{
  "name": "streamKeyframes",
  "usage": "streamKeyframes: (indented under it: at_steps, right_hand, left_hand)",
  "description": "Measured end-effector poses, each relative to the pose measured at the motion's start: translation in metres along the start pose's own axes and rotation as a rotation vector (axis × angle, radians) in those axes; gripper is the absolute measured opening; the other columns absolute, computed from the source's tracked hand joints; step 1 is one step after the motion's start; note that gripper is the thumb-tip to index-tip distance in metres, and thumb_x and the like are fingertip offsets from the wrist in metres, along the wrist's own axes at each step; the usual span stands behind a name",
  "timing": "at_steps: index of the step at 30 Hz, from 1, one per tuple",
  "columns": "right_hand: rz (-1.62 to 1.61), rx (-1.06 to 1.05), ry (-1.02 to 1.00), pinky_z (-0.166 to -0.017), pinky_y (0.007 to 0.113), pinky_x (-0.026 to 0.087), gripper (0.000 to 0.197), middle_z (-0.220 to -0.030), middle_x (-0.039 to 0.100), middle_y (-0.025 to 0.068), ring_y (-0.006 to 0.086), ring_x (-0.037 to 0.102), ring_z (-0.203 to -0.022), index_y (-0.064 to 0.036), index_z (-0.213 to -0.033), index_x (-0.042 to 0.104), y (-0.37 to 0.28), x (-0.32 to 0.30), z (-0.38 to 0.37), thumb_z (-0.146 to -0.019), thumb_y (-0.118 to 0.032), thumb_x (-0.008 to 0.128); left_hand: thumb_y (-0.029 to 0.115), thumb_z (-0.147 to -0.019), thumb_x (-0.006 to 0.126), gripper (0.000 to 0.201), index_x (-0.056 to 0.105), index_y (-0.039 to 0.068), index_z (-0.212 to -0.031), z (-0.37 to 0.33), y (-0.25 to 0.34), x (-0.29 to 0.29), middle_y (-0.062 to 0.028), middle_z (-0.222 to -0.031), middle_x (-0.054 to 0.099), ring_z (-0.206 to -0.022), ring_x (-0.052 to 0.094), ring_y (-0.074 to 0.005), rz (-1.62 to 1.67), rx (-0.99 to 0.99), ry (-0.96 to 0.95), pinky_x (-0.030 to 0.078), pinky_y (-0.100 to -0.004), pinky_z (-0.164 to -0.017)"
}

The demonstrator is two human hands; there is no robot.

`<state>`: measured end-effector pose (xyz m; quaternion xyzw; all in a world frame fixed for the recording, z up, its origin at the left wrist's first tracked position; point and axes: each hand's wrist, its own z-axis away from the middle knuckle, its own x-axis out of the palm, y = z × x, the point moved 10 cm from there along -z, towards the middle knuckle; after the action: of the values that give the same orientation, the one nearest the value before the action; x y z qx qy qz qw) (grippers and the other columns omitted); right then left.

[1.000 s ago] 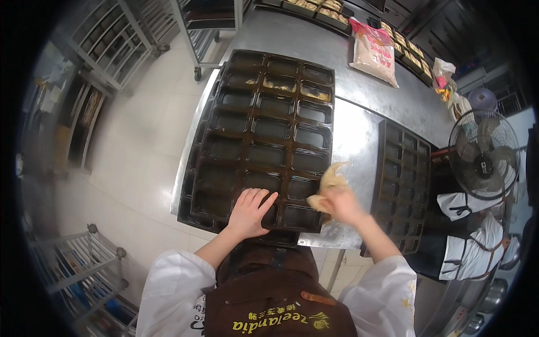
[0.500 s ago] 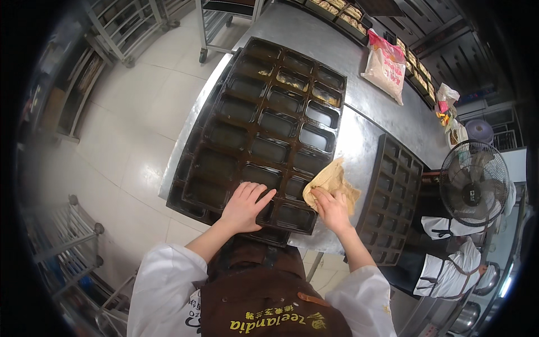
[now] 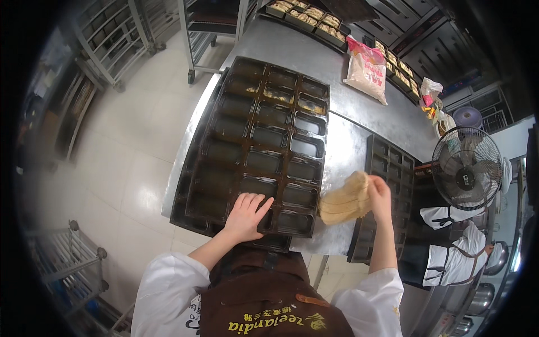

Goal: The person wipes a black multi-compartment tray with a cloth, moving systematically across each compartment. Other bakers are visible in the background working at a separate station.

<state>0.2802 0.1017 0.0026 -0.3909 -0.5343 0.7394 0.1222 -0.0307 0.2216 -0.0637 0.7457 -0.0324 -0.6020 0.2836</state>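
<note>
Cloth pinched beside a dark baking pan

The right grip (image 3: 380, 197) is closed on one end of a tan cloth (image 3: 345, 199), which spreads above the desk (image 3: 338, 137) just beside the right rim of the top baking pan (image 3: 268, 135); whether cloth and rim touch is hard to tell. The left grip (image 3: 245, 218) lies flat on that pan's near end, fingers stretched out and closed round nothing. The pan sits on a lower pan (image 3: 190, 223), along the desk's left edge and up to its near edge. Pale residue shows in compartments towards the far end.

The cloth looks light and limp, so a pinch at a corner should leave the rest drooping. The pan looks stiff, probably heavy, perhaps slick on its glossy surface; opposite outer rims seem the surest hold.
</note>
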Motion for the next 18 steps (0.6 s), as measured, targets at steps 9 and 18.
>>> streamKeyframes:
  at_steps: [9, 18]
  right_hand:
    - [-0.609, 0.007, 0.064, -0.066, 0.022, 0.046, 0.021, -0.088, 0.059, -0.0008, 0.0056, 0.054, -0.075, -0.004, -0.11, 0.057, 0.022, 0.13, -0.032, -0.095, -0.019, 0.052]
    - [0.363, -0.332, 0.076, -0.084, 0.042, 0.04, 0.029, -0.092, 0.061, 0.0146, 0.0329, 0.054, -0.093, -0.0022, -0.1, 0.062, -0.004, 0.207, -0.008, -0.078, -0.02, 0.066]
  left_hand:
    - [0.033, -0.075, 0.068, 0.065, 0.044, 0.003, -0.128, -0.029, -0.055, -0.086, -0.0173, -0.129, 0.043, -0.118, 0.041, -0.0345, -0.092, -0.158, 0.386, 0.029, -0.0483, -0.099]
    - [0.043, -0.08, 0.064, 0.069, 0.041, 0.0, -0.129, -0.012, -0.227, -0.064, -0.0239, -0.133, 0.038, -0.119, 0.038, -0.0415, -0.17, -0.665, 0.427, 0.032, -0.0483, -0.1]
